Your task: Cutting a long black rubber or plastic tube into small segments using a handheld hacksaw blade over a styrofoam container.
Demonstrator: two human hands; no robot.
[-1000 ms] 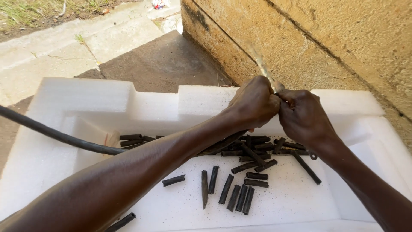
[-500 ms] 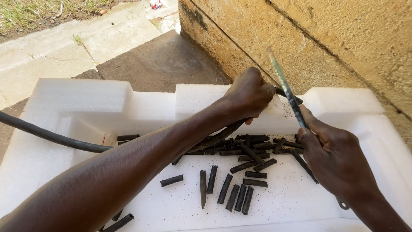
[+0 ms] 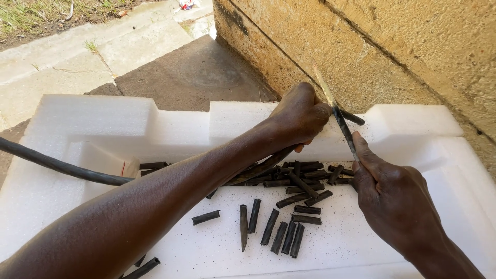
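The left hand [image 3: 299,116] fists around a black hose [image 3: 57,166] end at 12 o'clock; the right hand [image 3: 395,199], fingers pressed together, grips one knife [image 3: 336,111] against it. Roughly thirty cut hose pieces [image 3: 281,235] litter the white foam tray [image 3: 413,124] beneath, the left forearm hiding some.

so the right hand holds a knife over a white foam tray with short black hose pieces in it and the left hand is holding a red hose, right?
Not quite: the head view shows the left hand holding a black hose, not a red one. The rest holds.
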